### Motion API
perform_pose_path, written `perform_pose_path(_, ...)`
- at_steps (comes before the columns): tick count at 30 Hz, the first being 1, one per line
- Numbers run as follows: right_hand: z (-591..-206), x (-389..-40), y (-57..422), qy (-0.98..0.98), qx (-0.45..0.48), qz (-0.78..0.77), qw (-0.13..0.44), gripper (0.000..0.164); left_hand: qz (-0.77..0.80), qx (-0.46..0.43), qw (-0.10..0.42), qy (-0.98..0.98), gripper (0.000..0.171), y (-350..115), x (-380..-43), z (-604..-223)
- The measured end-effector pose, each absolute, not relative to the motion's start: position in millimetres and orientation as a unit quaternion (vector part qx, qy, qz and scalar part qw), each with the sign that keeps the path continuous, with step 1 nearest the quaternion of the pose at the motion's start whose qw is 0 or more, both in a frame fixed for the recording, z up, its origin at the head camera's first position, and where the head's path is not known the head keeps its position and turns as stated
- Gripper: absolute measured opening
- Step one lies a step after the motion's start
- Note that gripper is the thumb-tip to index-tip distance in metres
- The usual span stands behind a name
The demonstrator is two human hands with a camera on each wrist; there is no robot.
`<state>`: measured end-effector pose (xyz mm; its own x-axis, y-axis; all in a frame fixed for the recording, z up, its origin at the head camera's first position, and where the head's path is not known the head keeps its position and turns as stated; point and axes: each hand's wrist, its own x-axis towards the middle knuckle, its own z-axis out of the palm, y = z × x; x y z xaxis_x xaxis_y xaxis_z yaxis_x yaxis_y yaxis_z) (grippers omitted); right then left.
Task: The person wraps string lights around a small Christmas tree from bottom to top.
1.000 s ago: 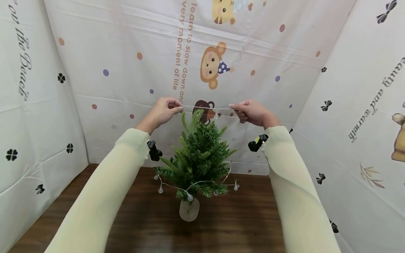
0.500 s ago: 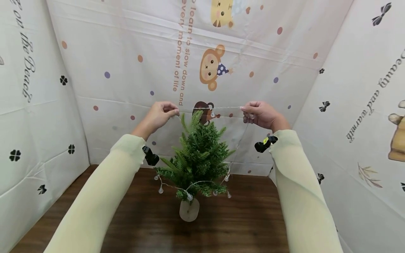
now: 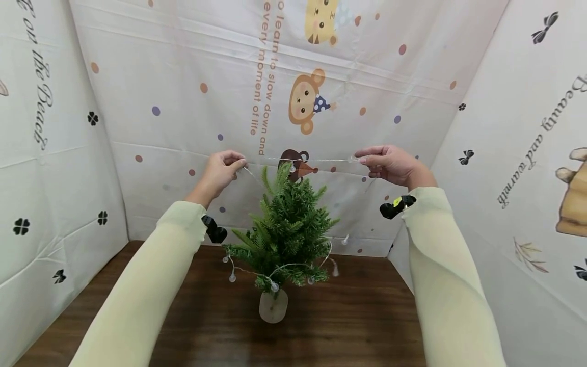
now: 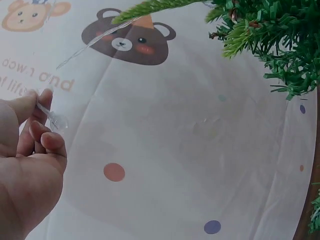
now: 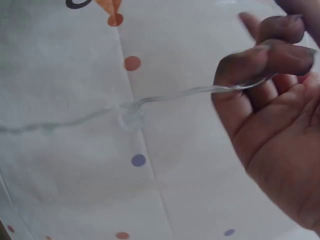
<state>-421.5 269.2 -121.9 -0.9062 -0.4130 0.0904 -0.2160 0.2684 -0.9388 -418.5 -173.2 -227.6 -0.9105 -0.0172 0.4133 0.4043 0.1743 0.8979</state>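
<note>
A clear string light [image 3: 316, 160] stretches nearly level between my two hands, just behind and above the tip of a small green Christmas tree [image 3: 293, 229]. My left hand [image 3: 219, 173] pinches it at the left between thumb and forefinger; in the left wrist view a clear bulb [image 4: 59, 123] hangs beside those fingertips. On the other side my right hand [image 3: 390, 164] holds the wire with its fingers. The right wrist view has the wire passing across the curled fingers [image 5: 242, 70], with a bulb [image 5: 132, 119] hanging farther along. More of the string light loops round the tree's lower branches.
The tree's pale round base [image 3: 273, 307] stands on a dark wooden surface [image 3: 339, 326]. A white cloth backdrop [image 3: 183, 41] with printed animals rises behind it, and printed cloth sides [image 3: 50, 183] close in left and right.
Both hands have moved apart, the left to the left and the right to the right, lengthening the span of wire between them. Loose bulbs at the tree's right have shifted.
</note>
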Motion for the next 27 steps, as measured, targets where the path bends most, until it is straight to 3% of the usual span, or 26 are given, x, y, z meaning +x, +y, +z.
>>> perform_pose_path(3, -118, -418, 271, 0.821, -0.184, -0.534, 0.085, 0.015, -0.642, -0.121, 0.171, -0.737, 0.032, -174, -420, -228)
perform_pose_path(7, -113, -415, 274, 0.834, -0.180, -0.515, 0.087, 0.033, -0.659, -0.116, 0.171, -0.723, 0.031, -176, -420, -230)
perform_pose_path(15, -97, -406, 259, 0.666, -0.342, -0.647, 0.145, 0.034, -0.697, -0.115, 0.160, -0.689, 0.034, -181, -420, -240)
perform_pose_path(27, -72, -374, 197, 0.627, -0.373, -0.680, 0.071, 0.015, -0.665, -0.129, 0.136, -0.723, 0.044, -193, -419, -255)
